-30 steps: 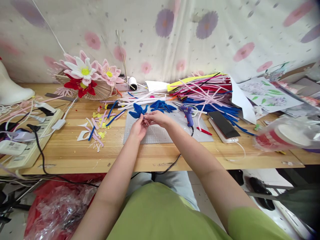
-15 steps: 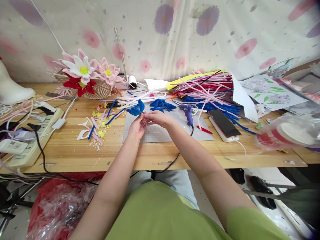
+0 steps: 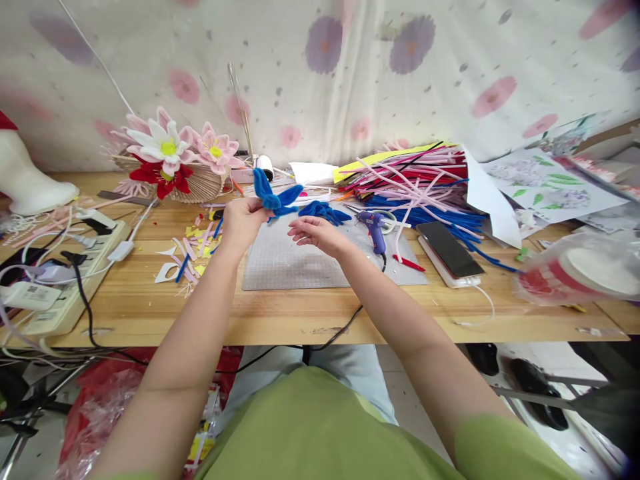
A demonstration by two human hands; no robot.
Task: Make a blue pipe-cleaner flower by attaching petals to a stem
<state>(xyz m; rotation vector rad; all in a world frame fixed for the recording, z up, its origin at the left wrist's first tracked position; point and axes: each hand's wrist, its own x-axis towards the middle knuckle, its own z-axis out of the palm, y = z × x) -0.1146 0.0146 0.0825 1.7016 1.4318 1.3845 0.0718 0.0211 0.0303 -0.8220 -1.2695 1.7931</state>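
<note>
Left grip pinching blue fuzzy flower, petals pointing up and right, long axis unclear, right grip unclenched

free mat front, glue gun right

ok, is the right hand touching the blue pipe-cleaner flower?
No, the left hand holds the blue pipe-cleaner flower, while the right hand is visibly apart from it.
</note>
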